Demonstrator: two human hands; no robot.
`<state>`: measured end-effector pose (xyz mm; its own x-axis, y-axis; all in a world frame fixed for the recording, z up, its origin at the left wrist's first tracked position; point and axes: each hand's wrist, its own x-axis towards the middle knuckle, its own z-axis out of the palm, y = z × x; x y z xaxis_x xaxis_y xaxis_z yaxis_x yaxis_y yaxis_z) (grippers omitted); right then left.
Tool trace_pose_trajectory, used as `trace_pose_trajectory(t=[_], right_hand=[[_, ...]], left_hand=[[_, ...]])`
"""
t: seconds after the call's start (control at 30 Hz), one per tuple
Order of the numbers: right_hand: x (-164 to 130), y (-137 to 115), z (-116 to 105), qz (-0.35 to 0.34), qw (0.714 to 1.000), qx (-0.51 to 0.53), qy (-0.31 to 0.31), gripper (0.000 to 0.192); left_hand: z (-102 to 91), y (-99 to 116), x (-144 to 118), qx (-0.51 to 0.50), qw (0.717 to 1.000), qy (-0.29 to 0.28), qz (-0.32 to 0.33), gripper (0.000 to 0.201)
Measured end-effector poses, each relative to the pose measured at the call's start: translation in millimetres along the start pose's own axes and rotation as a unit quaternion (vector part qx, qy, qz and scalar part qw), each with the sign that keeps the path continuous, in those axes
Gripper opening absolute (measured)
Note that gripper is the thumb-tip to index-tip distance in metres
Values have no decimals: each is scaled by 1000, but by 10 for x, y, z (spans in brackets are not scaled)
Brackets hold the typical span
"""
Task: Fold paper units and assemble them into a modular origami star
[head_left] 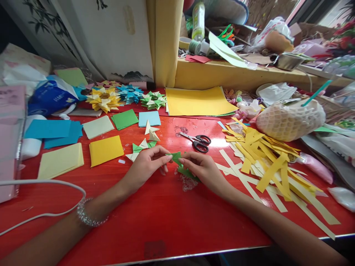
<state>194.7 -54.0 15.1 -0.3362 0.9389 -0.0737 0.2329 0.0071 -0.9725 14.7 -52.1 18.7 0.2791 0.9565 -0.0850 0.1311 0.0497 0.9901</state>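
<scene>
A small folded green paper piece (175,157) is pinched between my two hands over the middle of the red table. My left hand (151,162) holds its left end between thumb and finger. My right hand (201,166) grips its right side. Another green paper piece (185,172) lies just under my right fingers, partly covered. Beside my left hand are folded green and cream pieces (136,148), partly hidden by the hand. Two folded cream pieces (151,132) stand a little farther back. Black-handled scissors (198,141) lie beyond my right hand, their blades pointing left.
Stacks of yellow (107,150), cream (61,162), blue (57,130) and green paper (124,119) lie at left. Folded paper rings (104,99) sit behind them. Yellow and cream strips (257,159) are heaped at right. A white cable (80,188) loops near my left forearm.
</scene>
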Motion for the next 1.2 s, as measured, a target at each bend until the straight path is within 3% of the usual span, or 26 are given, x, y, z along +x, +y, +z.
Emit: trace_pose_trajectory(t=[0.1, 0.23, 0.37, 0.53, 0.77, 1.0, 1.2], right_hand=[[9, -18, -12, 28, 998, 46, -31, 23], [29, -51, -35, 51, 986, 145, -58, 28], [47, -40, -51, 47, 979, 194, -43, 20], [61, 4, -40, 16, 971, 237, -17, 11], [54, 2, -16, -21, 978, 207, 16, 20], [7, 36, 26, -55, 985, 162, 0, 16], [-17, 57, 58, -85, 987, 139, -9, 19]], left_hand=[[4, 1, -12, 14, 999, 25, 25, 15], [18, 15, -54, 105, 991, 52, 72, 17], [26, 37, -82, 162, 980, 21, 110, 20], [21, 29, -68, 140, 985, 2, 100, 18], [29, -16, -48, 118, 990, 10, 76, 7], [43, -55, -14, 24, 999, 19, 41, 18], [15, -33, 1, 35, 997, -48, 41, 13]])
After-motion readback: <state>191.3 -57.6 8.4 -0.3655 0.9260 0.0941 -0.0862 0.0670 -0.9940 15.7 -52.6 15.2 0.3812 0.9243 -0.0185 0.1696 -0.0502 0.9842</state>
